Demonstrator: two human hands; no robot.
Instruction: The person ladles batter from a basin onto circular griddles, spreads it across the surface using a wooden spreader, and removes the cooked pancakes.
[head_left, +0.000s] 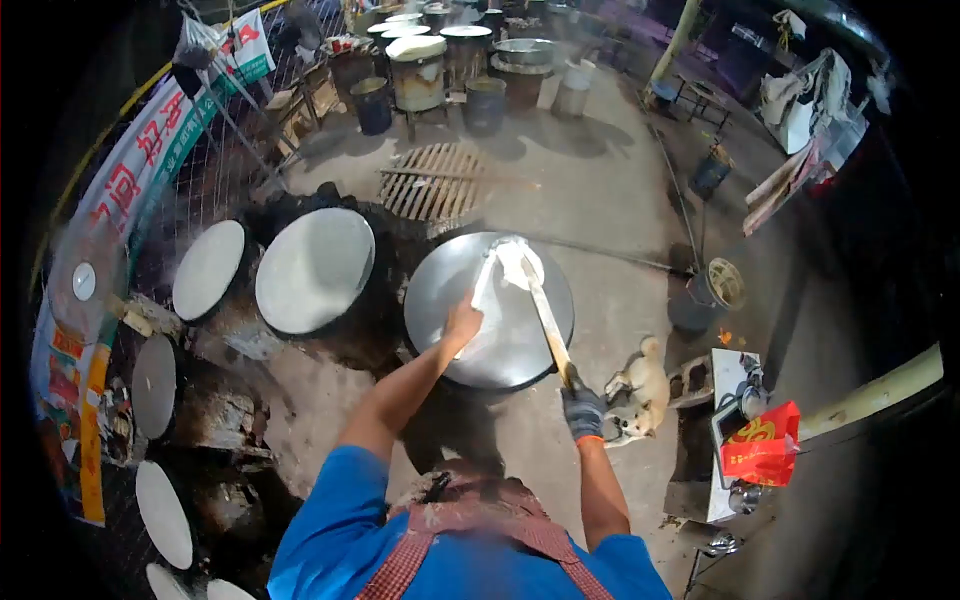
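The bare left hand [463, 322] is curled round a narrow white length [484, 281] over the left half of a wide metal pan [440, 300]; the fingers look closed on it, though whether it is a coated stick or a strip of something soft is too blurred to tell. The right hand [584, 408], in a dark grey glove with an orange cuff, is closed round the near end of a pale wooden stick [547, 325], just outside the pan's near right edge. The stick slants away over the pan, and a glossy white mass [518, 262] clings to its far end, by the pan's far rim (whether it touches the metal, I cannot tell). The upper end of the white length meets or nearly meets that mass. Left of the pan stand two large round white-topped vessels, the bigger one [315, 270] nearer to it and the smaller one [209, 270] beyond. A slatted wooden grate [432, 182] lies on the floor past the pan. A light-coloured dog [648, 395] lies just right of the gloved hand, and further right a red bag [765, 445] rests on a white-topped stand [728, 375].
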